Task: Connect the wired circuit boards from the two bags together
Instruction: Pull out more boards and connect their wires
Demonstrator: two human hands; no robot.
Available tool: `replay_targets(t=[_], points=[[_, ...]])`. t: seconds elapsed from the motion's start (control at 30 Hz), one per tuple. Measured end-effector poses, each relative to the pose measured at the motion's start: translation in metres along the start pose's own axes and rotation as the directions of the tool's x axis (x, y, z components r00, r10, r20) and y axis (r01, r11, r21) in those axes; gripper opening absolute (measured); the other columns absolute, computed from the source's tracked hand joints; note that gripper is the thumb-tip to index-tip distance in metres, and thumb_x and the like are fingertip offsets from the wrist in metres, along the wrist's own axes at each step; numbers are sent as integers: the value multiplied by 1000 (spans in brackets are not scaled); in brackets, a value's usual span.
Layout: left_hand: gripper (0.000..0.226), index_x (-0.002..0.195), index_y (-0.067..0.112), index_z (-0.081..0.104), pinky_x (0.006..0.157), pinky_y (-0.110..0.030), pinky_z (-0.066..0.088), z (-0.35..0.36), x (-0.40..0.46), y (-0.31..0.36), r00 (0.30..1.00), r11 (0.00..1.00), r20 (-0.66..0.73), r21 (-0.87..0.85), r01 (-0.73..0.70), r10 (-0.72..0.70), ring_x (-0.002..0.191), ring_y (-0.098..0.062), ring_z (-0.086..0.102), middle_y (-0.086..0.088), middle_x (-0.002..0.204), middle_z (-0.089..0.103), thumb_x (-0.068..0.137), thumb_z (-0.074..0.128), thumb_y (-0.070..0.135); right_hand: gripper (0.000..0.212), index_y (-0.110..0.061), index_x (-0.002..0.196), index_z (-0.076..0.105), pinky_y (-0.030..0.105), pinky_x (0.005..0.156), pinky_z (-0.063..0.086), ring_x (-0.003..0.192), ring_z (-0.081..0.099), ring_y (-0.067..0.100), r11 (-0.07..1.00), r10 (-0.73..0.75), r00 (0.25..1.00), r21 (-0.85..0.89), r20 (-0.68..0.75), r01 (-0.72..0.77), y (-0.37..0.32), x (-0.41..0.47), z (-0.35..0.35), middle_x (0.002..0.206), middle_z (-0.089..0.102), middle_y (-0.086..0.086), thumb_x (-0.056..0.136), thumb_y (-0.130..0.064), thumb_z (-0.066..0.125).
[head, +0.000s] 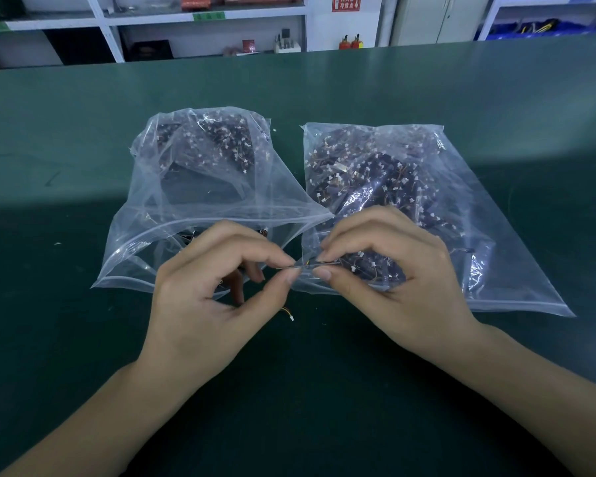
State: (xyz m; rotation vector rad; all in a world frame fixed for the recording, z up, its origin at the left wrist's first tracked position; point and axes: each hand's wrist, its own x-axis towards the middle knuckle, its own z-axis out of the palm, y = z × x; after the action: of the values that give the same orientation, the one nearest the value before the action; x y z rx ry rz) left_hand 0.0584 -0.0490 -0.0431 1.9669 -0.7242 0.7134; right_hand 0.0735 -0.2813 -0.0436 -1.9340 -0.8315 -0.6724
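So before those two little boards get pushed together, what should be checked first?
1. Left hand pinches a board: ok.
2. Right hand pinches the other end: ok.
3. Two boards held, not one: cannot tell.
4. Connectors lined up: cannot tell, too small.
5. Loose wire hanging below clear of the join: ok.
6. Left bag open for the next piece: ok.

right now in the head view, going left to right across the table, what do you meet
left bag → left hand → thin circuit board pinched between both hands → right hand → right bag, all on the green table
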Motion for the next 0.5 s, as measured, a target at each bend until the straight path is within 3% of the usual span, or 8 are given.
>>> replay_targets(t=[0.5], points=[[5,93,11,75,60,-28,49,1,-1,0,999,1000,27,17,-22,22,81,-19,66,4,97,67,95,77,15,11,-8,97,76,37,87,52,100,69,19,999,27,999,47,31,-28,0,-2,3,101,73,-1,98,-19,77]])
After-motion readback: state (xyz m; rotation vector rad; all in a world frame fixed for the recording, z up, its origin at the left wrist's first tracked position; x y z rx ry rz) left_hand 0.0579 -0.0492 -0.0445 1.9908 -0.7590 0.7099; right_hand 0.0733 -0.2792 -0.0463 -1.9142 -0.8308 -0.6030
